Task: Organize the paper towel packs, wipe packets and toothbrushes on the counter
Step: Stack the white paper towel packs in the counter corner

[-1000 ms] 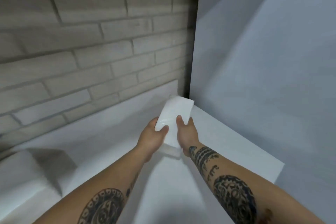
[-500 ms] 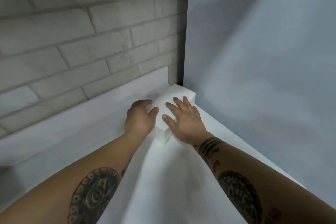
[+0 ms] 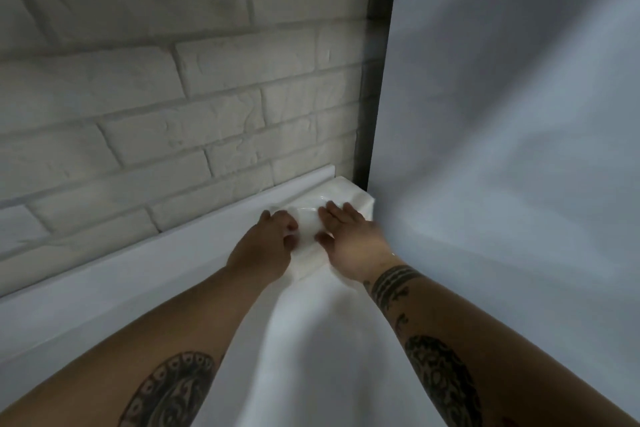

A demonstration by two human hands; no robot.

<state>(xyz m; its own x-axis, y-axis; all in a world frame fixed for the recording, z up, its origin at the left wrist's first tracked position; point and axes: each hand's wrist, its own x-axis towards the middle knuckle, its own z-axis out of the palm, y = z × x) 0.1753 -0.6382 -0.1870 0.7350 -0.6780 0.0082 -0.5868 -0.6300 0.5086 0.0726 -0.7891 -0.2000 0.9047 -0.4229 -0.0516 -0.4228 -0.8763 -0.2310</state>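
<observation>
A white paper towel pack (image 3: 341, 196) lies flat on the white counter (image 3: 311, 340), tucked into the far corner where the brick wall meets the grey side panel. My left hand (image 3: 266, 246) holds the pack's near left edge with curled fingers. My right hand (image 3: 349, 236) lies on top of the pack, fingers spread and fairly straight, thumb at the near edge. No wipe packets or toothbrushes are in view.
A whitish brick wall (image 3: 173, 97) with a white ledge (image 3: 138, 253) along its foot bounds the counter at the back. A tall grey panel (image 3: 502, 149) closes the right side, with a dark strip (image 3: 375, 80) at the corner.
The pack went from held up in both hands to lying on the counter, then slid deeper into the corner. My view has moved closer to the wall.
</observation>
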